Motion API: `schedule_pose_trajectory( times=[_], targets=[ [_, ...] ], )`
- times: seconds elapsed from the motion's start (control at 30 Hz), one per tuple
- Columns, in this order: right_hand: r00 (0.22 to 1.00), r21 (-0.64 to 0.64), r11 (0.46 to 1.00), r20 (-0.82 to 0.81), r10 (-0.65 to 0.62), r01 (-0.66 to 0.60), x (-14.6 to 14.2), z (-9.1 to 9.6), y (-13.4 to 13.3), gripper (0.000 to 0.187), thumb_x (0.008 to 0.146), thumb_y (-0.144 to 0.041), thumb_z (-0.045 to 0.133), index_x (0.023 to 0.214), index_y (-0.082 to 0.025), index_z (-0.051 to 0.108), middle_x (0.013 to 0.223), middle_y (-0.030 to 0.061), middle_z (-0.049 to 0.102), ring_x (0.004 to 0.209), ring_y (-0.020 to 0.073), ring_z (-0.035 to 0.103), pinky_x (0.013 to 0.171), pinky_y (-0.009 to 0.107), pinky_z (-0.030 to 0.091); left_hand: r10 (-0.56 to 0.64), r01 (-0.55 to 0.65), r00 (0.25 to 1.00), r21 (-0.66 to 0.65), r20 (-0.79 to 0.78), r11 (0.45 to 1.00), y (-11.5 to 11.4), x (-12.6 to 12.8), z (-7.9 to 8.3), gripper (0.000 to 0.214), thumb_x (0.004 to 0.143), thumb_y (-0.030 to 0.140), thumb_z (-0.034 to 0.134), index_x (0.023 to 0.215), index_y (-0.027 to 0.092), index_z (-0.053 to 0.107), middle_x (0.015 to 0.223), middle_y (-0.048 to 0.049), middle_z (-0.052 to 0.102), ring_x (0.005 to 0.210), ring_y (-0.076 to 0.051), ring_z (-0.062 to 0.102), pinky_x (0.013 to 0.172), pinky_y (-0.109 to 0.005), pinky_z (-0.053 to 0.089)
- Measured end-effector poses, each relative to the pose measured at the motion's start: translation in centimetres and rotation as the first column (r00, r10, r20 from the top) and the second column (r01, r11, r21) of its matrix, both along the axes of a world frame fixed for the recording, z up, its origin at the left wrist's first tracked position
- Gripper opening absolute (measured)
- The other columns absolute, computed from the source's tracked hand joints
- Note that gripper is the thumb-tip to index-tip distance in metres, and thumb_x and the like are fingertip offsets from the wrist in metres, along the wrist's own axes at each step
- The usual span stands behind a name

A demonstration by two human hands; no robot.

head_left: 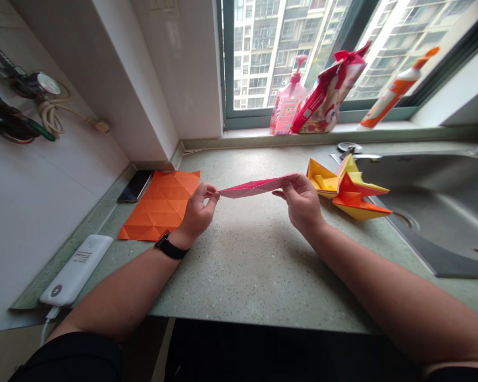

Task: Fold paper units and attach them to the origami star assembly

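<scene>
A folded pink paper strip [255, 187] is stretched flat above the speckled countertop [255, 254]. My left hand [197, 212] pinches its left tip between thumb and fingers. My right hand [302, 201] pinches its right end. A black watch sits on my left wrist. Just right of my right hand lies a folded yellow and orange paper model [348, 192]. A creased orange paper sheet [163, 204] lies flat to the left of my left hand.
A phone [135, 185] lies beside the orange sheet, and a white power bank [77, 270] sits at the left edge. A steel sink [438, 212] is on the right. On the window sill stand a pink pump bottle [287, 101], a red pouch [326, 95] and an orange bottle [394, 95].
</scene>
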State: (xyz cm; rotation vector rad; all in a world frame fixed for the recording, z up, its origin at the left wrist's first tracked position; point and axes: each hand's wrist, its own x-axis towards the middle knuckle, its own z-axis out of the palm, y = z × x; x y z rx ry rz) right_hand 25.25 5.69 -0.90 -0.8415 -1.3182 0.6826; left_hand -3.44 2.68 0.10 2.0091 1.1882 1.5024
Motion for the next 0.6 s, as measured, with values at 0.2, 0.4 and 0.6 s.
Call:
schedule_pose_trajectory(
  times=[0.2,0.4,0.6],
  targets=[
    [0.996,0.076,0.997,0.080,-0.041,0.035,-0.4,0.7,-1.0,0.018,0.101,-0.044,0.072,0.097,-0.028,0.066,0.091,0.0007,0.068,0.081,0.0190,0.072,0.068,0.037,0.072,0.107,-0.046,0.969,0.265,-0.221,0.963,-0.6,-0.4,0.5,0.061,0.095,0.049,0.085,0.141,0.025,0.052,0.144,-0.0161,0.060,0.138,-0.033,0.060,0.117,-0.056,0.052],
    [0.977,0.122,0.991,0.213,0.018,-0.045,-1.3,1.3,-3.0,0.009,0.103,-0.036,0.070,0.099,-0.027,0.070,0.096,0.0026,0.069,0.087,0.0199,0.072,0.072,0.037,0.071,0.144,0.060,0.860,0.379,-0.489,0.924,-2.5,0.6,1.9,0.047,0.091,0.049,0.088,0.131,0.031,0.069,0.172,-0.0142,0.043,0.159,-0.043,0.042,0.129,-0.069,0.035],
    [0.936,0.165,0.972,0.336,0.102,-0.165,-1.9,2.2,-4.4,0.007,0.104,-0.028,0.068,0.099,-0.027,0.072,0.096,0.0042,0.070,0.086,0.0200,0.070,0.070,0.036,0.069,0.115,0.099,0.775,0.299,-0.622,0.949,-2.8,1.1,1.8,0.016,0.094,0.031,0.084,0.109,0.029,0.080,0.168,-0.0120,0.053,0.143,-0.039,0.061,0.125,-0.072,0.037]
  ],
)
